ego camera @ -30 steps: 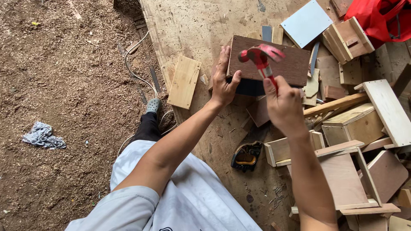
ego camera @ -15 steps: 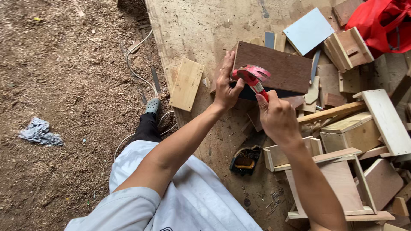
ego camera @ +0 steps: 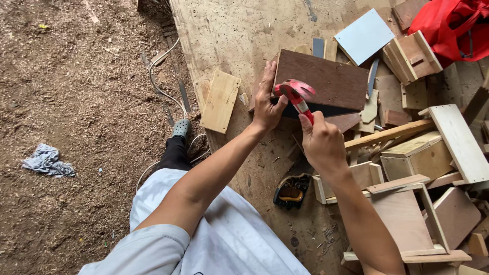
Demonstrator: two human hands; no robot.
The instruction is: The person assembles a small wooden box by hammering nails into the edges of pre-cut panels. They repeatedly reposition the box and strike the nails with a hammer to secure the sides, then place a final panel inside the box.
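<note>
At the far left we note one crumpled grey rag (ego camera: 47,161) on the sawdust floor (ego camera: 76,76), and one white cable (ego camera: 155,81) running toward the plywood work surface (ego camera: 244,35). One pale wood offcut (ego camera: 220,101) lies flat on that surface.

Our left hand (ego camera: 266,104) grips the near left edge of one dark brown box (ego camera: 321,84); the fingers curl over its rim, the thumb against its side. The box stands on edge, tilted, resting on the plywood. We cannot tell what is inside it.

Our right hand (ego camera: 321,142) is closed in a fist around the handle of one red hammer (ego camera: 295,94), whose blurred head sits at the box's near left corner, just beside the left hand.

Below, one small black tool (ego camera: 291,190) lies on the plywood. To the right we count one white panel (ego camera: 364,36), one red bag (ego camera: 451,23), and a pile of open light wooden boxes (ego camera: 423,158); those we can see into hold nothing visible.
</note>
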